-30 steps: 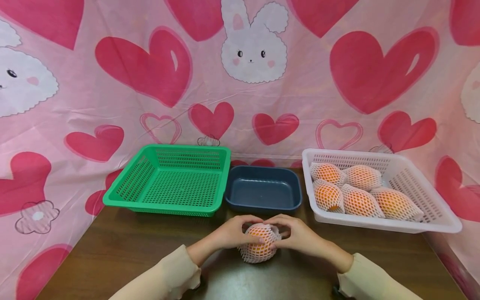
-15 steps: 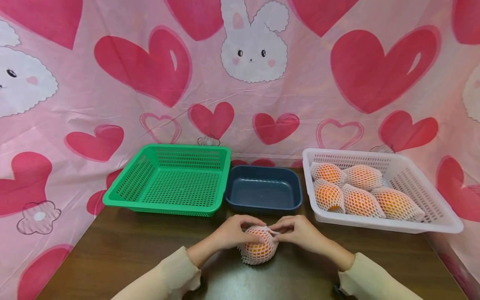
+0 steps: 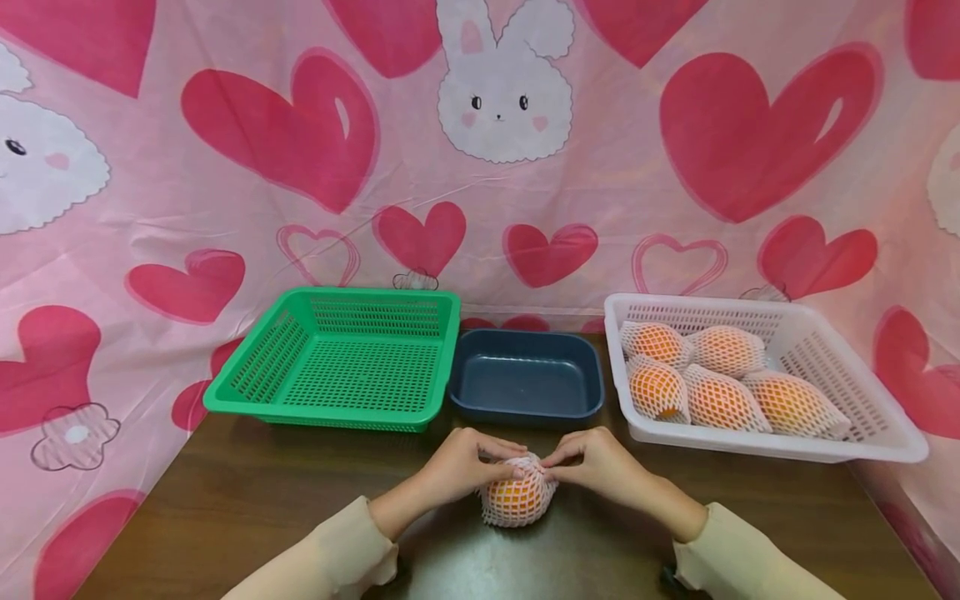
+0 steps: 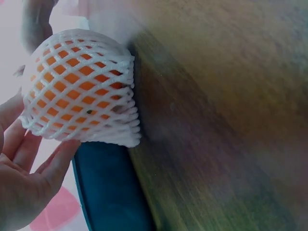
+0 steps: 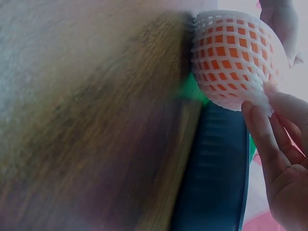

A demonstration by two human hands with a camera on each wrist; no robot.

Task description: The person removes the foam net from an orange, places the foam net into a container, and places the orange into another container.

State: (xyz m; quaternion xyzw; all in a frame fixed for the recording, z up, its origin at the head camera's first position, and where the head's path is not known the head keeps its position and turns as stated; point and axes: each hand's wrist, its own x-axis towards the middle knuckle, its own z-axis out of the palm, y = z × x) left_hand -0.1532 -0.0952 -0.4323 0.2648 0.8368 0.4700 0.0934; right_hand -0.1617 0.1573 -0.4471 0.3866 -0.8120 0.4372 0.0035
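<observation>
Fingertips of the right hand (image 3: pixel 603 468) have closed together, pinching the foam net (image 3: pixel 542 493) at upper right; the left hand (image 3: pixel 467 467) seemingly grips the opposite side, fruit (image 3: pixel 512 502) on the counter (image 3: pixel 255 483) between them.

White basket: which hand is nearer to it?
Right. The right hand is in front and left of the white basket; the left hand lies farther left, beyond the netted fruit.

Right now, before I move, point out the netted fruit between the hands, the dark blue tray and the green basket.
Netted fruit (image 4: pixel 79 91): left wrist view, middle of its mesh-covered side.
Dark blue tray (image 3: pixel 525 388): head view, bare inner floor.
Green basket (image 3: pixel 356 375): head view, bare slotted floor.
</observation>
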